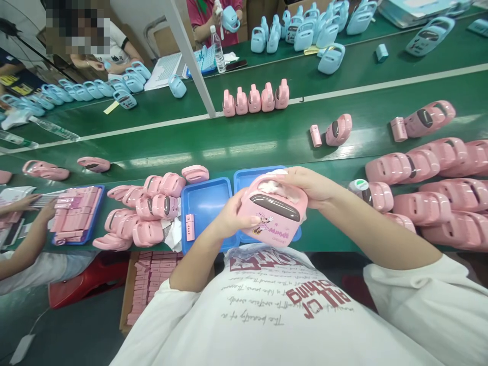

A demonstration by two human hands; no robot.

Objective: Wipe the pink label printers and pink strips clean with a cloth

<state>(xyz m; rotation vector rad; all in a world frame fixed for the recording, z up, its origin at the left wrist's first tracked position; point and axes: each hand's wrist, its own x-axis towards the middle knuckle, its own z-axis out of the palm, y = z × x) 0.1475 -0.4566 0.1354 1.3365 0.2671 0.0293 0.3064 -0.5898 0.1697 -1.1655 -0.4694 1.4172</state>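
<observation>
A pink handled case with a dark oval window and a printed cartoon figure is held up in front of my chest. My left hand grips its left side, the thumb lying across the front. At its upper right, my right hand has its fingers closed round a white cloth that shows in the handle opening. Behind the case is a blue tray, partly hidden. Beside it, another blue tray holds a small pink block.
Pink cases cluster at the left, and more stand at the right. Farther left, a person's hands touch a tray of pink parts. Across the green table, people handle blue cases. A metal post rises beyond the trays.
</observation>
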